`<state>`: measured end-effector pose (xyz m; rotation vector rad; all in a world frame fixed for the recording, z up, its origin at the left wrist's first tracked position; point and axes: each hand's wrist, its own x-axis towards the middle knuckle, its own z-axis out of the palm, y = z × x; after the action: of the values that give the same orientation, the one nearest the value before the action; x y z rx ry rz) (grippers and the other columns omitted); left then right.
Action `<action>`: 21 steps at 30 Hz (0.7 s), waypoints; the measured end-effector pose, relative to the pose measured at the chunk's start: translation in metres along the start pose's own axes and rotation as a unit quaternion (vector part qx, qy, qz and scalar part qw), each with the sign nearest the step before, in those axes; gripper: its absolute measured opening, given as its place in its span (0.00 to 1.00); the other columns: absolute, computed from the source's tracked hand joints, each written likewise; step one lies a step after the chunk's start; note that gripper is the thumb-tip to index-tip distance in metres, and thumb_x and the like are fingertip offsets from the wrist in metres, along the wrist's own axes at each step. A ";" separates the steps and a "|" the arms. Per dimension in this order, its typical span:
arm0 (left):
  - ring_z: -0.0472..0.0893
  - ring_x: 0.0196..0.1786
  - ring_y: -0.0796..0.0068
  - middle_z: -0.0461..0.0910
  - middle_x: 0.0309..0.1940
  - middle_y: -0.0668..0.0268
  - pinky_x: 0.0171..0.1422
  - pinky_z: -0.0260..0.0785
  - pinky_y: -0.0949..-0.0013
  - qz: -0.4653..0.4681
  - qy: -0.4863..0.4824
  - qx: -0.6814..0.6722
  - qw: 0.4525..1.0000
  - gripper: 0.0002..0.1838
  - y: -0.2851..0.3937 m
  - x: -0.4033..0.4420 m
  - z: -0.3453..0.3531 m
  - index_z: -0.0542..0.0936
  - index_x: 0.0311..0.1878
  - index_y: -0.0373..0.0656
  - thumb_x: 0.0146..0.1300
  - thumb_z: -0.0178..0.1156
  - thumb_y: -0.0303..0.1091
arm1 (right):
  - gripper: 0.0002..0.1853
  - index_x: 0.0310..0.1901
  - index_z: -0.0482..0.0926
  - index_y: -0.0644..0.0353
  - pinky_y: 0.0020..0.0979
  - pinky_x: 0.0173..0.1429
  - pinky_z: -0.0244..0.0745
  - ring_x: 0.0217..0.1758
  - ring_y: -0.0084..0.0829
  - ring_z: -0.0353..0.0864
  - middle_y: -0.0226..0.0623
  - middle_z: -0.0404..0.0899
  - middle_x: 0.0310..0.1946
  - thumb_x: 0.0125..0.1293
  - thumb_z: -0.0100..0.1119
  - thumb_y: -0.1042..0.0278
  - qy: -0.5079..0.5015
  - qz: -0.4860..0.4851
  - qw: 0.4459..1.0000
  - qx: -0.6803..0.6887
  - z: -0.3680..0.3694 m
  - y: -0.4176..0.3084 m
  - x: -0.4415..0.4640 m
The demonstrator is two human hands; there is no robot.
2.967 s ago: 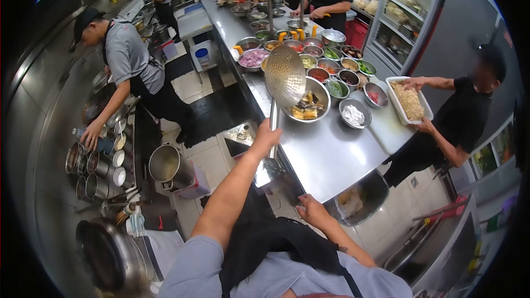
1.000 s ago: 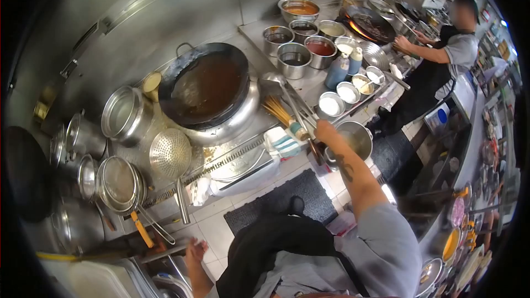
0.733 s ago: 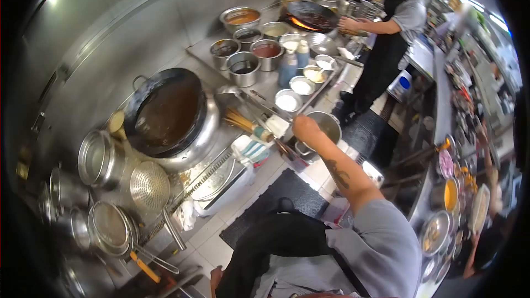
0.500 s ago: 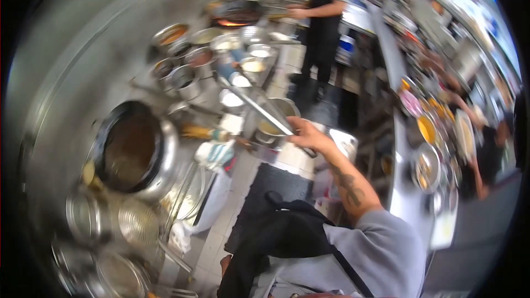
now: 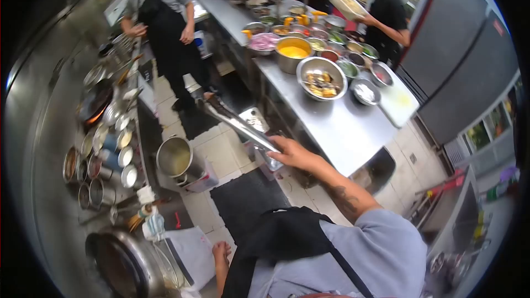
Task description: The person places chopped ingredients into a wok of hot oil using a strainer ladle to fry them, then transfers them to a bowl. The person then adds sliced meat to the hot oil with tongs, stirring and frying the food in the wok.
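Observation:
My right hand [image 5: 290, 153] is closed around the handle of a long metal utensil [image 5: 243, 127], which points up and left over the aisle; its far end is edge-on and hard to make out. Low in the view, my left hand [image 5: 222, 250] hangs beside the black apron, fingers loosely curled, holding nothing visible. Beyond the right hand, a steel bowl of browned pieces [image 5: 322, 78] stands on the steel table [image 5: 339, 132], beside a pot of yellow liquid [image 5: 293, 52] and a bowl of white food [image 5: 365, 92].
A large pot [image 5: 175, 157] stands in the aisle, left of the utensil. Lower left is a wok [image 5: 113, 265]. A person in a black apron [image 5: 168, 27] stands in the aisle. Across the table, another person [image 5: 389, 16] holds a white tray [image 5: 349, 5].
The view has swung from the stove back to the table. The perforated strainer, earlier in my left hand, then lay by the wok. My right hand has since lifted the long utensil.

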<state>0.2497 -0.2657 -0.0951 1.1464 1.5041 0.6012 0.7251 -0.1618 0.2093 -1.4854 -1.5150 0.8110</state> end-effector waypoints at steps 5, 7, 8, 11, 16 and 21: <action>0.76 0.29 0.81 0.76 0.29 0.68 0.28 0.68 0.78 -0.073 -0.121 -0.065 0.988 0.16 0.162 0.070 0.133 0.73 0.48 0.40 0.56 0.60 0.33 | 0.16 0.46 0.71 0.65 0.36 0.33 0.70 0.27 0.40 0.75 0.48 0.75 0.27 0.59 0.57 0.66 0.211 0.050 0.967 -0.136 -0.111 0.079 -0.101; 0.76 0.29 0.82 0.77 0.29 0.68 0.29 0.67 0.80 -0.028 -0.191 -0.056 0.980 0.15 0.230 0.076 0.204 0.74 0.47 0.39 0.57 0.60 0.30 | 0.16 0.47 0.71 0.65 0.34 0.35 0.72 0.28 0.41 0.76 0.49 0.76 0.29 0.59 0.58 0.67 0.293 0.104 0.940 -0.142 -0.143 0.092 -0.144; 0.76 0.30 0.82 0.77 0.29 0.68 0.28 0.66 0.80 -0.002 -0.238 -0.051 0.970 0.14 0.257 0.078 0.241 0.74 0.47 0.38 0.57 0.60 0.30 | 0.18 0.48 0.71 0.65 0.34 0.37 0.72 0.31 0.42 0.78 0.49 0.77 0.30 0.58 0.58 0.67 0.303 0.156 0.929 -0.142 -0.158 0.089 -0.165; 0.75 0.28 0.83 0.77 0.28 0.69 0.29 0.66 0.80 0.060 -0.321 0.034 0.945 0.11 0.330 0.073 0.353 0.75 0.43 0.40 0.57 0.59 0.32 | 0.19 0.49 0.71 0.65 0.34 0.40 0.72 0.35 0.43 0.79 0.49 0.77 0.33 0.58 0.59 0.67 0.397 0.181 0.872 -0.221 -0.184 0.130 -0.232; 0.78 0.36 0.77 0.78 0.35 0.67 0.36 0.69 0.75 0.132 -0.454 0.039 0.880 0.13 0.408 0.077 0.523 0.75 0.45 0.38 0.61 0.55 0.37 | 0.19 0.50 0.69 0.68 0.34 0.44 0.72 0.39 0.44 0.79 0.51 0.76 0.37 0.58 0.57 0.69 0.457 0.255 0.834 -0.172 -0.199 0.106 -0.309; 0.77 0.34 0.75 0.76 0.35 0.67 0.36 0.69 0.70 0.076 -0.421 -0.011 0.904 0.13 0.452 0.091 0.652 0.73 0.42 0.41 0.59 0.56 0.40 | 0.20 0.49 0.70 0.70 0.35 0.43 0.73 0.38 0.45 0.79 0.52 0.77 0.35 0.57 0.58 0.69 0.476 0.357 0.771 -0.226 -0.168 0.114 -0.383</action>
<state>1.0207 -0.1368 0.0706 1.2824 0.6639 0.1629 0.9034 -0.5493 0.1331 -2.3741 -0.3273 -0.0491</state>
